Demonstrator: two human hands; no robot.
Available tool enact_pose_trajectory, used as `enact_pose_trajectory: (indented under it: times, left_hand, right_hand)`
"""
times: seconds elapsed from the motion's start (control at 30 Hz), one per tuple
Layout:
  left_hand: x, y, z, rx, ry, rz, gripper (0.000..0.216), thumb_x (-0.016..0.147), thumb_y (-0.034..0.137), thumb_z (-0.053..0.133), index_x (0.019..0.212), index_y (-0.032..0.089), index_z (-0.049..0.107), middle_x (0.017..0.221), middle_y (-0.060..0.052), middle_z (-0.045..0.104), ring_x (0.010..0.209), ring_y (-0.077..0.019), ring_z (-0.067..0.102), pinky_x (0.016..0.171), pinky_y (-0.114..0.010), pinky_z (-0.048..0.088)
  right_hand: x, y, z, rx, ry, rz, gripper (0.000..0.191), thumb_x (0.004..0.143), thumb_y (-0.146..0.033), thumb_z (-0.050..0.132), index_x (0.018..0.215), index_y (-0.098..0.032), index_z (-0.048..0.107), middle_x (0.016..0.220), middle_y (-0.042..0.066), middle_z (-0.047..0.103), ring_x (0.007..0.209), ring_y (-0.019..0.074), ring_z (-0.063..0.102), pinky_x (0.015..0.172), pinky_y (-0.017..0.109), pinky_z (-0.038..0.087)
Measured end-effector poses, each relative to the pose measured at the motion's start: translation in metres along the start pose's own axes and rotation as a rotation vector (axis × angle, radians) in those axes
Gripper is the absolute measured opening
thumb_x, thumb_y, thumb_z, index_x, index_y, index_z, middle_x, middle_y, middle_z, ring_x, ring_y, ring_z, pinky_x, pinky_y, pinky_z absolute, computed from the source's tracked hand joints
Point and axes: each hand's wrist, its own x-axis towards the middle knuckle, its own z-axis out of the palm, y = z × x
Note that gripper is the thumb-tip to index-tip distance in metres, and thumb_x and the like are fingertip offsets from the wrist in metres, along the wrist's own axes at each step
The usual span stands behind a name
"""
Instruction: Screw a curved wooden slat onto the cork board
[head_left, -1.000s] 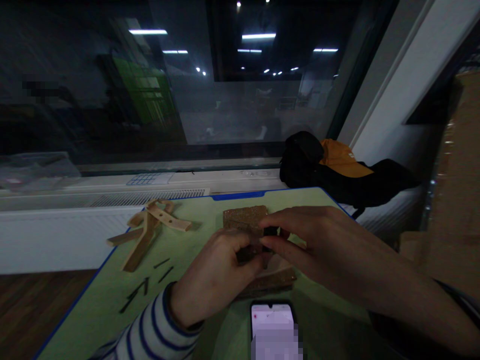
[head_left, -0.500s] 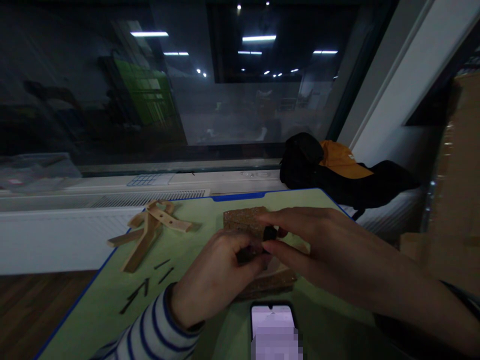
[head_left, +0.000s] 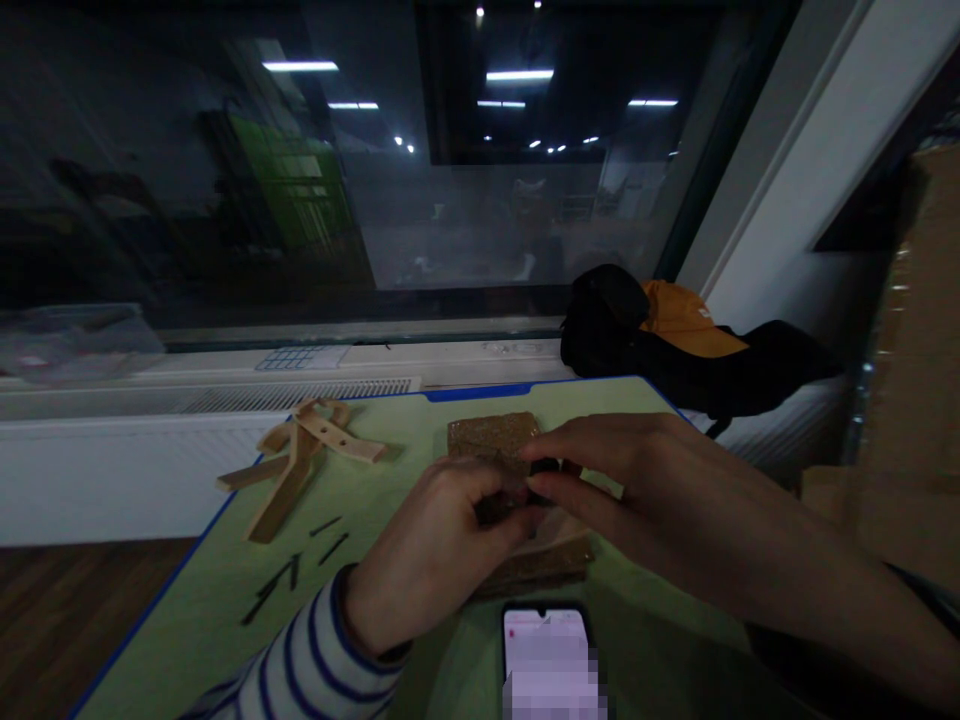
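My left hand (head_left: pixel 442 535) is curled with thumb and forefinger together over a brown speckled block (head_left: pixel 487 435); whatever it grips is hidden. My right hand (head_left: pixel 637 475) comes in from the right, its fingers pinching a small dark piece (head_left: pixel 545 467) close to my left fingertips. Its exact kind is too dark to make out. Under both hands lies a pale wooden piece (head_left: pixel 555 530), mostly covered, on top of the brown block.
On the left of the green board (head_left: pixel 405 510) are pale wooden parts (head_left: pixel 300 455) with holes and several dark screw-like pieces (head_left: pixel 292 568). A phone (head_left: pixel 546 640) lies at the near edge. A black bag (head_left: pixel 607 325) and orange cap (head_left: pixel 686 318) rest by the window.
The fingers of my right hand have shifted slightly around the small dark piece, which looks more tilted and more covered. My left hand stays almost where it was.
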Motion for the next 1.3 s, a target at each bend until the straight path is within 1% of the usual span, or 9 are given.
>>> enact_pose_trajectory:
  times: [0.27,0.43,0.5,0.63,0.7,0.83,0.93,1.03,1.3]
  left_hand:
    - [0.0004,0.0022,-0.0024,0.003,-0.039,0.007,0.013,0.080,0.020,0.057,0.083,0.019,0.070,0.085,-0.001,0.070,0.080,-0.0164,0.062,0.071,-0.026,0.045]
    - [-0.0004,-0.0005,-0.0018,-0.005,-0.012,-0.035,0.013,0.078,0.023,0.059,0.084,0.019,0.070,0.084,-0.001,0.071,0.081,-0.0170,0.063,0.070,-0.026,0.045]
    - [-0.0007,-0.0019,-0.0012,-0.009,-0.017,-0.033,0.013,0.079,0.024,0.059,0.083,0.019,0.069,0.085,-0.001,0.071,0.080,-0.0168,0.063,0.070,-0.026,0.045]
    - [-0.0009,-0.0022,-0.0011,0.001,-0.008,0.002,0.013,0.079,0.020,0.057,0.084,0.021,0.069,0.086,0.001,0.071,0.080,-0.0157,0.063,0.070,-0.025,0.044]
    - [-0.0010,-0.0013,-0.0016,0.007,-0.008,0.010,0.013,0.079,0.020,0.058,0.084,0.021,0.069,0.086,0.001,0.071,0.080,-0.0156,0.063,0.070,-0.025,0.044]
    - [-0.0003,0.0000,-0.0021,0.022,0.001,0.008,0.011,0.078,0.021,0.059,0.082,0.021,0.069,0.087,0.001,0.071,0.079,-0.0158,0.063,0.072,-0.026,0.044]
    - [0.0006,-0.0001,-0.0019,0.040,0.026,0.017,0.011,0.077,0.021,0.061,0.084,0.021,0.070,0.086,0.001,0.071,0.080,-0.0164,0.063,0.075,-0.027,0.043]
    - [0.0009,-0.0001,-0.0017,0.044,0.023,0.022,0.011,0.077,0.020,0.061,0.084,0.022,0.070,0.084,0.001,0.071,0.080,-0.0161,0.063,0.074,-0.027,0.043]
    - [0.0001,0.0012,0.0002,0.045,0.011,0.009,0.013,0.077,0.022,0.060,0.085,0.021,0.070,0.083,-0.001,0.071,0.077,-0.0169,0.062,0.072,-0.028,0.044]
  right_hand:
    - [0.0015,-0.0013,-0.0003,-0.030,-0.050,0.053,0.012,0.088,-0.023,0.052,0.097,-0.026,0.058,0.087,-0.007,0.066,0.076,0.0120,0.061,0.065,0.026,0.041]
    - [0.0013,-0.0021,0.0005,-0.029,-0.062,0.066,0.012,0.088,-0.023,0.052,0.098,-0.027,0.058,0.087,-0.007,0.066,0.076,0.0114,0.061,0.066,0.025,0.041]
    - [0.0005,-0.0015,0.0002,-0.037,-0.050,0.053,0.014,0.088,-0.024,0.052,0.100,-0.027,0.058,0.089,-0.007,0.067,0.078,0.0112,0.062,0.067,0.025,0.042]
    - [-0.0016,0.0002,-0.0012,-0.045,0.002,0.017,0.026,0.086,-0.023,0.054,0.112,-0.027,0.055,0.105,-0.005,0.066,0.085,0.0109,0.063,0.069,0.021,0.043]
    - [-0.0021,0.0007,-0.0019,-0.025,0.008,-0.008,0.027,0.086,-0.020,0.054,0.112,-0.027,0.055,0.107,-0.006,0.066,0.089,0.0098,0.062,0.073,0.019,0.043]
    - [-0.0014,0.0009,-0.0028,0.018,0.002,-0.063,0.022,0.088,-0.017,0.051,0.106,-0.027,0.058,0.102,-0.009,0.067,0.090,0.0066,0.062,0.079,0.015,0.040]
    - [-0.0007,0.0010,-0.0030,0.003,-0.006,-0.043,0.019,0.088,-0.018,0.052,0.102,-0.027,0.059,0.097,-0.010,0.068,0.084,0.0061,0.063,0.073,0.016,0.041]
    - [-0.0008,0.0013,-0.0024,-0.015,-0.012,-0.033,0.015,0.088,-0.020,0.052,0.099,-0.028,0.059,0.094,-0.010,0.068,0.080,0.0065,0.063,0.068,0.017,0.041]
    - [-0.0015,0.0003,-0.0022,-0.033,-0.050,0.032,0.011,0.088,-0.025,0.053,0.097,-0.029,0.059,0.086,-0.011,0.067,0.076,0.0077,0.062,0.064,0.021,0.039]
